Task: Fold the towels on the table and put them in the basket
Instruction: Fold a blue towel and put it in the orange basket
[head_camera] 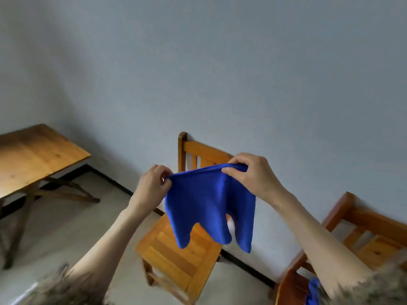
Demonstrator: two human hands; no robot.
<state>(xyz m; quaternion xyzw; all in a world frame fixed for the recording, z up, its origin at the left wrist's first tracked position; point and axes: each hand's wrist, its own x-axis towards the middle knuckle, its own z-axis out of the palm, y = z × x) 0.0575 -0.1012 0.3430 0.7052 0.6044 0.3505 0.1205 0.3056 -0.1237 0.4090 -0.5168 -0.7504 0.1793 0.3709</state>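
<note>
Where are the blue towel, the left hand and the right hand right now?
blue towel (209, 205): head view, middle of the hanging cloth.
left hand (152, 186): head view, back of the hand pinching the top edge.
right hand (253, 175): head view, back of the hand pinching the top edge.

A wooden table (33, 155) at left, a chair (178, 249) at centre, another chair (361, 234) at lower right.
</note>
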